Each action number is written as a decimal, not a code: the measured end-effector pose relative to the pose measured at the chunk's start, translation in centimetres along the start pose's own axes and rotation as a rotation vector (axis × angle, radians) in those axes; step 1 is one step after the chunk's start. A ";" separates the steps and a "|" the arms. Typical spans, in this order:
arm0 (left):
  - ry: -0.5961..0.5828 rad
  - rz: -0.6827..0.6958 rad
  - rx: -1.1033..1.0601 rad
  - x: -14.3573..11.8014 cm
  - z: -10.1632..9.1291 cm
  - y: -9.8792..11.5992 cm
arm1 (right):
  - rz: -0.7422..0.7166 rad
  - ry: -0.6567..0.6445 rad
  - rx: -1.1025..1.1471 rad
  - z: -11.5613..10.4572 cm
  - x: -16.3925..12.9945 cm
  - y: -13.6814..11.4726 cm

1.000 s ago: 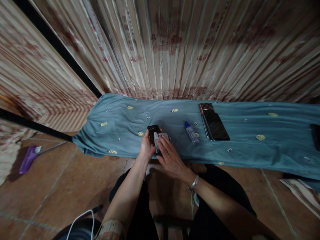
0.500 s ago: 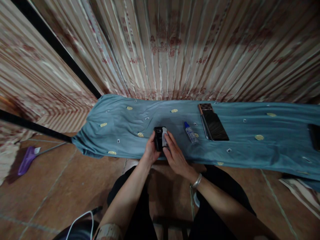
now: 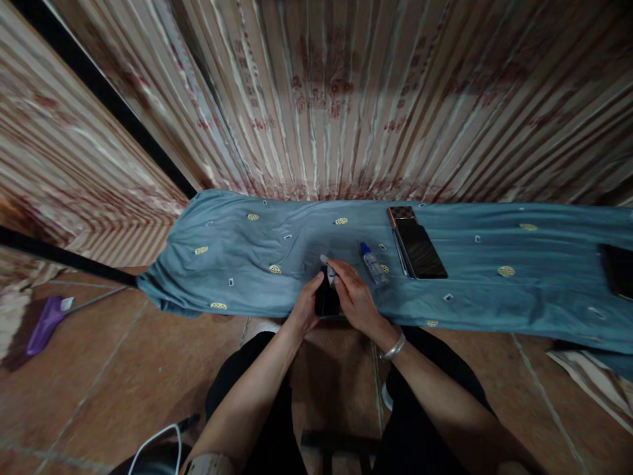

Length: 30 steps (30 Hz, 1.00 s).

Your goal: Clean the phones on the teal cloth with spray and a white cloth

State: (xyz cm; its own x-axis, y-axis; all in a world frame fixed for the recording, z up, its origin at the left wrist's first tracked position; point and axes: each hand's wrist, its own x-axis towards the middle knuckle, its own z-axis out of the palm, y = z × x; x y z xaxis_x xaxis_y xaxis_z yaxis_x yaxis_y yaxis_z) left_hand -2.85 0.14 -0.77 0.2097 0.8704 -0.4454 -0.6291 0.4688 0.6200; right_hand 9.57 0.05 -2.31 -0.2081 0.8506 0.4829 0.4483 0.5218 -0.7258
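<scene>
My left hand [image 3: 307, 309] holds a small black phone [image 3: 327, 301] upright at the front edge of a blue cloth-covered table [image 3: 247, 264]. My right hand [image 3: 355, 298], with a silver bangle [image 3: 393, 348] on its wrist, pinches a small white cloth [image 3: 328, 266] against the top of the phone. The phone is mostly hidden between both hands. A small clear bottle with a blue cap [image 3: 372, 262] lies on the cloth just right of my right hand.
A larger dark phone [image 3: 419, 241] lies beside a checked case [image 3: 401, 214] further right. Another dark object [image 3: 617, 270] sits at the right edge. Striped curtains hang behind. A purple broom head [image 3: 44, 324] lies on the tiled floor left; a white cable [image 3: 157, 437] runs near my knee.
Both hands and the phone have shifted right and nearer the table's front edge. The white cloth has moved from the phone's face up to its top end.
</scene>
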 end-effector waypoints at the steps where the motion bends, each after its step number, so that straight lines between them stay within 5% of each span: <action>1: -0.007 0.023 0.021 0.0 0.0 0.0 | -0.018 0.001 -0.002 -0.2 0.0 -0.1; 13: 0.037 0.174 0.101 0.7 0.0 -0.5 | -0.003 -0.036 -0.026 -1.0 0.3 0.9; 21: 0.059 -0.012 -0.076 0.7 1.0 -0.2 | 0.075 0.018 -0.006 -0.7 0.0 1.6; 30: 0.196 -0.043 -0.244 1.6 1.6 0.4 | 0.111 -0.034 -0.061 0.9 -1.4 1.7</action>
State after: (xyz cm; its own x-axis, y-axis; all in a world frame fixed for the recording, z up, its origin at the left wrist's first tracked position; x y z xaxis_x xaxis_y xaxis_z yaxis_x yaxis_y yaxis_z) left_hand -1.61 1.95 -0.16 0.1064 0.7943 -0.5982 -0.7886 0.4338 0.4357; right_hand 9.80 -0.23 -4.66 -0.1834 0.9050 0.3839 0.5219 0.4206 -0.7421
